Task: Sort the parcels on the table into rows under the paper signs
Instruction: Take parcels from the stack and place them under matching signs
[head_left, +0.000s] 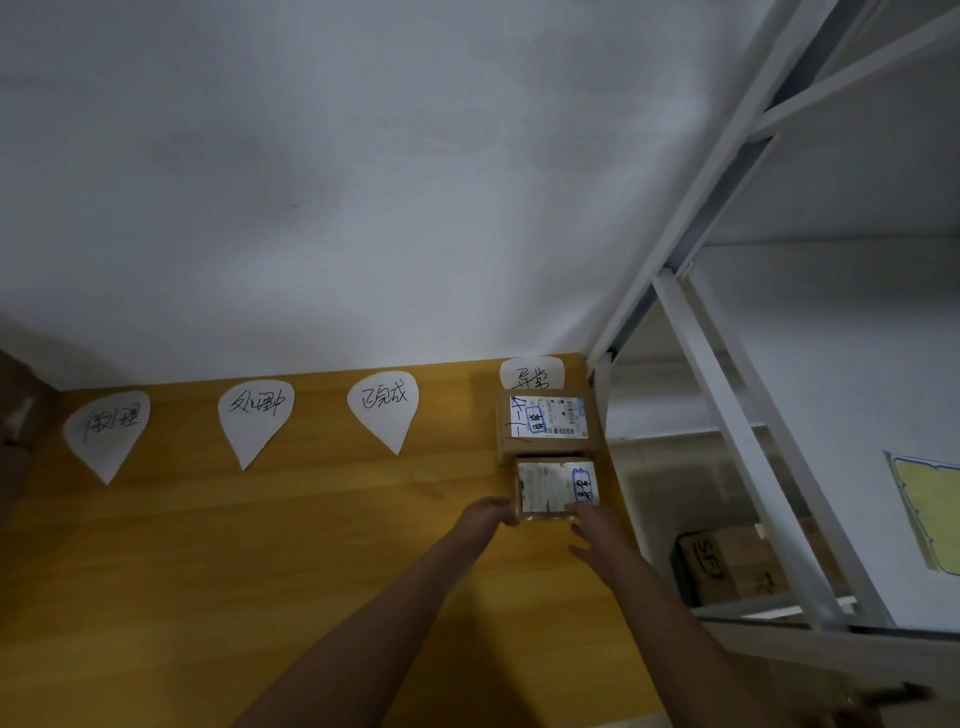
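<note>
Near parcel (557, 488) just beside far parcel (545, 423)

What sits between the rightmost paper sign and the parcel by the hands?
A second brown cardboard parcel with a white label, shown in the head view.

Open passage: the table (260, 545) surface left of the parcel row, below the paper signs (254, 415). The right side is obstructed: a white shelf frame (737, 441) stands just beside the table edge. The far parcel (545, 421) sits near the wall (363, 208). The near parcel (550, 486) lies just beside it. The left hand (488, 512) and right hand (597, 525) occupy its near edge.
</note>
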